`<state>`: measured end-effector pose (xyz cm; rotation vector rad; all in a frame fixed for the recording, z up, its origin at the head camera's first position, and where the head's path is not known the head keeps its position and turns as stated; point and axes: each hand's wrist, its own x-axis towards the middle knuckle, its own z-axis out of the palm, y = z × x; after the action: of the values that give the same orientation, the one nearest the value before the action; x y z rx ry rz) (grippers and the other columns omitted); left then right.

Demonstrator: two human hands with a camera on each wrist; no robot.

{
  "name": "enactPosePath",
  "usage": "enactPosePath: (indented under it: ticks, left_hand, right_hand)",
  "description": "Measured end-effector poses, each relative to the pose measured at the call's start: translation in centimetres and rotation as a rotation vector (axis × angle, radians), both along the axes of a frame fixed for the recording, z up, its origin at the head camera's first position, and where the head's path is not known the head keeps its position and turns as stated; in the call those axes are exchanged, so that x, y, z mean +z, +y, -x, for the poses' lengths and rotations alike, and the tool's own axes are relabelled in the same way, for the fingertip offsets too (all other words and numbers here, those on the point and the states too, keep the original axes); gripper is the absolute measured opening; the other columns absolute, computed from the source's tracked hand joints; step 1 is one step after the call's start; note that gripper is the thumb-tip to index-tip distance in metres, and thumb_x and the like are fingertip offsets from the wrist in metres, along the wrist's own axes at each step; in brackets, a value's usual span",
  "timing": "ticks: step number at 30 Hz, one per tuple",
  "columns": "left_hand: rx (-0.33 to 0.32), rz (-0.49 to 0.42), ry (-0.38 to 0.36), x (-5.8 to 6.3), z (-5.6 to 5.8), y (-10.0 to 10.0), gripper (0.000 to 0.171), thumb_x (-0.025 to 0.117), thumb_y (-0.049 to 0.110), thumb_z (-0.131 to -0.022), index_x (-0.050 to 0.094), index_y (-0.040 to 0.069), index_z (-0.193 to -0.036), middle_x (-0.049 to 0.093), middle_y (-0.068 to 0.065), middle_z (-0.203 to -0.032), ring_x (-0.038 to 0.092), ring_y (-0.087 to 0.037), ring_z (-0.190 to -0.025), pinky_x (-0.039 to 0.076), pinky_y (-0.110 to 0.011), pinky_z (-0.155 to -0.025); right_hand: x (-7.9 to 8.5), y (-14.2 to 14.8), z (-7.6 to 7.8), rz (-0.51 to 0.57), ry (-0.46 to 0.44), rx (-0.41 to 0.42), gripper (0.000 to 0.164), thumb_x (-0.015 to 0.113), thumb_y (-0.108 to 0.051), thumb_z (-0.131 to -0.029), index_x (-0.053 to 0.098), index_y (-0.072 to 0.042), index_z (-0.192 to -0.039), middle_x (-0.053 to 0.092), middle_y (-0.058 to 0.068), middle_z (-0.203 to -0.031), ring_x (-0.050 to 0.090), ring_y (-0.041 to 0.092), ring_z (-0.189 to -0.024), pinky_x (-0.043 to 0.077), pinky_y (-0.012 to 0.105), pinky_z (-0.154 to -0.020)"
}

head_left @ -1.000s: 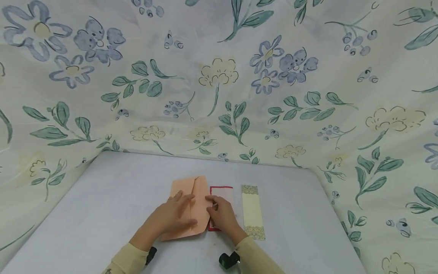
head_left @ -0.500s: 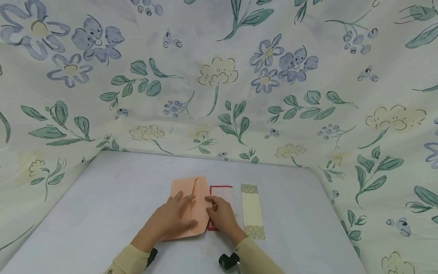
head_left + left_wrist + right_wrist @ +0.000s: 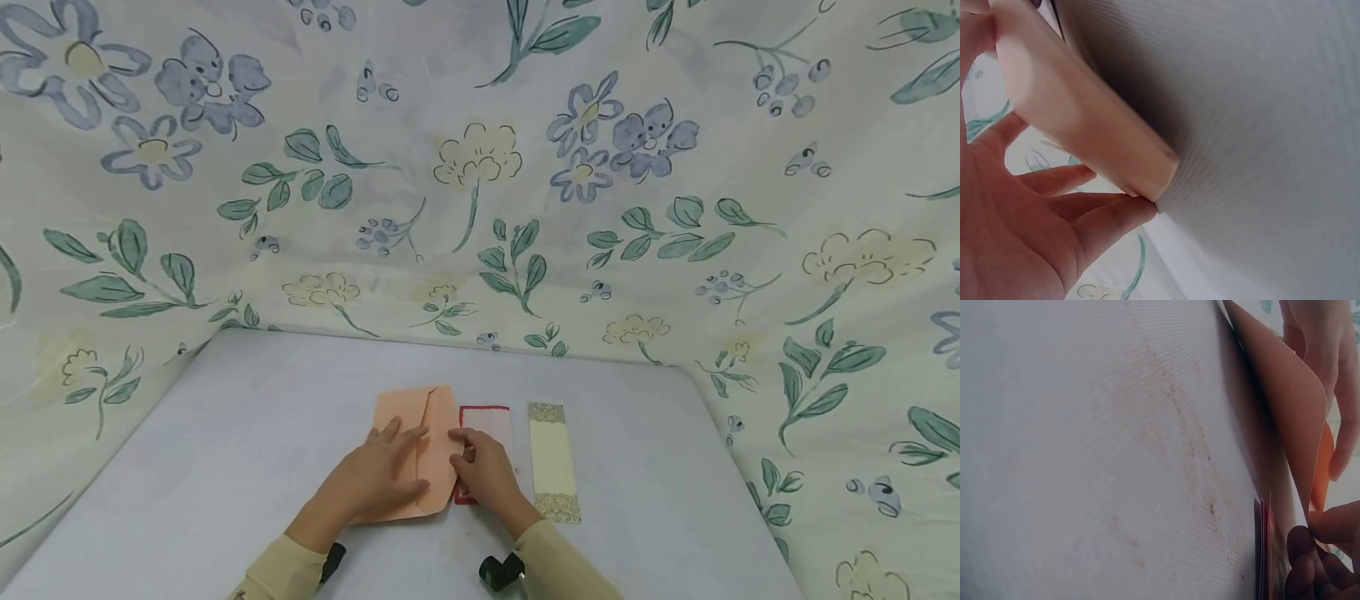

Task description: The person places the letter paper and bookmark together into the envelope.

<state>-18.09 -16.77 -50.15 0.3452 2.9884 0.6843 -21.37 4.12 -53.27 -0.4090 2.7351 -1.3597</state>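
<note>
A peach paper envelope [image 3: 437,492] with a lengthwise seam lies at a slant in the middle of the table. Across its left part my left hand [image 3: 375,475] is spread, fingers fairly straight and pressing on the paper. In the left wrist view, fingertips [image 3: 1141,209] touch the edge of the envelope [image 3: 1085,119]. My right hand [image 3: 487,471] pinches the right edge between thumb and index finger. The right wrist view shows this edge of the envelope [image 3: 1291,394] lifted off the table. A red-bordered pale card [image 3: 491,419] lies under the right hand, partly covered.
Right of the card lies a cream strip [image 3: 553,458] with patterned gold ends. Dark pieces [image 3: 501,572] show by both wrists. The white table [image 3: 645,467] is enclosed by floral cloth [image 3: 480,250] at the back and sides.
Both hands hold nearly the same place on the envelope. The head view has shifted slightly.
</note>
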Motion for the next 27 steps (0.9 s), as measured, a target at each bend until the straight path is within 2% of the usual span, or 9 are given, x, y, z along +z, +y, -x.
enactPosePath:
  ticks: [18,27]
  left_hand:
    - [-0.012,-0.016,0.017,0.41,-0.12,0.19,0.072,0.077,0.048,-0.085,0.053,0.02,-0.147,0.039,-0.029,-0.155,0.042,-0.064,-0.131,0.045,-0.07,-0.096]
    - [-0.005,-0.008,0.002,0.3,0.02,-0.02,0.073,0.077,0.049,-0.085,0.052,0.021,-0.147,0.038,-0.028,-0.156,0.04,-0.063,-0.132,0.044,-0.07,-0.096]
  right_hand:
    - [-0.07,0.29,0.08,0.032,-0.003,0.011,0.034,0.07,-0.009,-0.094,0.069,-0.01,-0.128,0.055,-0.006,-0.084,0.051,0.004,-0.069,0.044,0.02,-0.054]
    - [0.14,0.76,0.11,0.024,0.027,-0.014,0.031,0.07,-0.013,-0.094,0.07,-0.01,-0.125,0.065,-0.004,-0.1,0.055,0.003,-0.078,0.048,0.019,-0.067]
